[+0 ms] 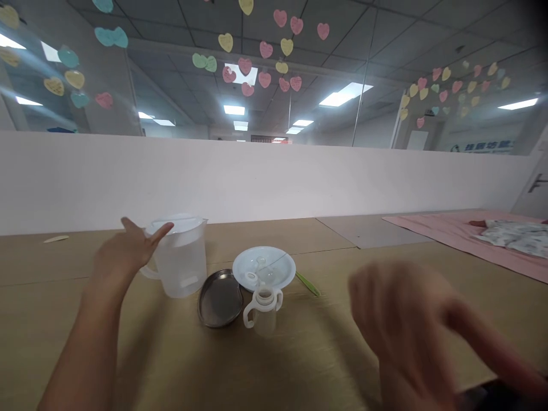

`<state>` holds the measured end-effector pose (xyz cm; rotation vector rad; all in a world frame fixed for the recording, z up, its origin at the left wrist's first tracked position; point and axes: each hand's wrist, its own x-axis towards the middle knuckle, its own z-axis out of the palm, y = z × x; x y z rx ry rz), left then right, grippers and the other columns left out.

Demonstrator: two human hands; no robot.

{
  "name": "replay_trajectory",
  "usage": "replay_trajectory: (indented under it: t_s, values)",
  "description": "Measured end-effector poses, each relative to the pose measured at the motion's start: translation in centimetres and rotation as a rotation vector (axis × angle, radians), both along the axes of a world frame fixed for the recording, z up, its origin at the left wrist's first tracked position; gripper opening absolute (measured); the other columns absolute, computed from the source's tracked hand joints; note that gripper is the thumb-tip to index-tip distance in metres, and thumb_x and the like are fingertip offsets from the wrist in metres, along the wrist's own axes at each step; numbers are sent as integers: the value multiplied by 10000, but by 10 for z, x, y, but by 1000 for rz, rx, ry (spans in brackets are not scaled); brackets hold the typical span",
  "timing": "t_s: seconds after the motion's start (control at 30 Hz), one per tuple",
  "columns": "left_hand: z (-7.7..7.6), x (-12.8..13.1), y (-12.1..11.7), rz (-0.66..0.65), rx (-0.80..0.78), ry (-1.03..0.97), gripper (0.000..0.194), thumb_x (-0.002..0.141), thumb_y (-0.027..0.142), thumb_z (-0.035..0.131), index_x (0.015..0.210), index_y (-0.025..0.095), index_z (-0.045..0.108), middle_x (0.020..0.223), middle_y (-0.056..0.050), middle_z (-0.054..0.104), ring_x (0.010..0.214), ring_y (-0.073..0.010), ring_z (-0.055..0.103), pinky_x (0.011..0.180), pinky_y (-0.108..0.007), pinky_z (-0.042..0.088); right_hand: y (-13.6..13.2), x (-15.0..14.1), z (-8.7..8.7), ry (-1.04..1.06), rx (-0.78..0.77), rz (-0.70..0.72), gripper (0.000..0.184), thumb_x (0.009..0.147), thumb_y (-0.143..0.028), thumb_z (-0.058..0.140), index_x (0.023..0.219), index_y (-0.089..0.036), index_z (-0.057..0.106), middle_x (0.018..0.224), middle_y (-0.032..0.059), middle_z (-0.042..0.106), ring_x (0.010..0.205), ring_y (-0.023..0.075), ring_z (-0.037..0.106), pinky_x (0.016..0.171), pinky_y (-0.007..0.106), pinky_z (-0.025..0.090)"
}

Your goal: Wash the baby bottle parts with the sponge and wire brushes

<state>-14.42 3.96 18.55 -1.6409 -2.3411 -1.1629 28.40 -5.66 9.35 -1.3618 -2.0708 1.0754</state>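
My left hand [124, 246] is at the left with its thumb and a finger spread apart. Its thumb overlaps the rim of a clear plastic measuring jug [182, 265]; whether it touches the jug I cannot tell. My right hand [398, 319] is at the right, smeared by motion, with one digit stretched out to the lower right. Between the hands stands a two-handled baby bottle [264, 319] without a top. Behind it, a white bowl [285, 279] holds clear and white bottle parts [252, 277]. A metal kidney dish [220, 299] lies beside the bottle.
A green handle [309, 283] sticks out by the bowl. Far left on the brown table [299, 359] lies a flat pale piece [56, 238]. On the right, a pink cloth [432, 228] carries a doll-like figure in patterned clothing [514, 235]. A white wall [265, 182] runs behind.
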Motion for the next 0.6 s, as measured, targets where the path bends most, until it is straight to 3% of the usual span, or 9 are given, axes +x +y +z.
replay_trajectory:
  t_s: [0.07, 0.13, 0.17, 0.2, 0.27, 0.3, 0.33, 0.47, 0.6]
  values:
    - [13, 33, -21, -156, 235, 32, 813, 671, 672, 470, 1233, 86, 449, 982, -180, 642, 1012, -387, 531, 852, -544, 376, 46, -10, 29, 387, 69, 171, 548, 725, -642, 377, 581, -146, 561, 452, -67, 510, 323, 19, 424, 628, 273, 466]
    - [12, 69, -25, -488, 481, -165, 555, 800, 562, 367, 1139, 157, 538, 907, -79, 679, 861, -224, 623, 838, -377, 446, 84, -20, 38, 743, 253, 49, 484, 756, -629, 406, 614, -186, 536, 402, -68, 442, 333, 72, 411, 449, 205, 417]
    - [5, 87, -21, -653, 442, -184, 494, 808, 525, 385, 1073, 156, 580, 876, -63, 687, 839, -195, 628, 825, -327, 455, 100, -24, 33, 780, 302, -88, 447, 798, -581, 379, 633, -191, 523, 419, -62, 432, 350, 77, 402, 425, 193, 393]
    - [-5, 104, -12, -765, 348, -135, 436, 812, 488, 405, 1000, 158, 617, 891, -59, 688, 855, -187, 622, 821, -300, 452, 113, -28, 23, 712, 339, -282, 409, 841, -503, 340, 643, -189, 511, 444, -52, 436, 373, 76, 402, 433, 184, 381]
    - [-33, 131, 15, -852, 141, 94, 375, 846, 406, 369, 921, 161, 642, 984, -73, 667, 912, -190, 599, 815, -286, 440, 133, -36, -5, 262, 286, -654, 351, 863, -368, 303, 645, -175, 499, 507, -16, 487, 430, 83, 440, 467, 189, 374]
    - [-48, 141, 30, -848, 19, 251, 374, 866, 358, 333, 892, 152, 644, 968, -89, 667, 901, -195, 597, 807, -290, 431, 139, -39, -21, 164, 262, -707, 298, 840, -325, 348, 644, -166, 507, 539, 8, 518, 459, 98, 464, 470, 203, 361]
    - [-64, 149, 44, -821, -111, 408, 381, 878, 308, 299, 868, 143, 643, 948, -106, 666, 885, -199, 598, 794, -295, 425, 144, -42, -36, 102, 256, -736, 246, 809, -290, 401, 628, -161, 506, 564, 28, 537, 495, 116, 489, 478, 213, 349]
    - [-115, 164, 82, -775, -206, 495, 384, 865, 237, 297, 791, 90, 645, 892, -173, 659, 866, -240, 597, 772, -331, 412, 154, -54, -79, -123, 279, -787, 97, 714, -160, 490, 622, -151, 521, 700, 91, 599, 693, 189, 554, 549, 243, 321]
    - [-137, 165, 94, -752, -245, 508, 470, 883, 350, 261, 759, 126, 655, 847, -153, 672, 825, -240, 614, 735, -333, 413, 160, -62, -95, -293, 309, -750, 88, 721, -123, 475, 735, -145, 558, 841, 118, 618, 799, 212, 568, 583, 251, 325]
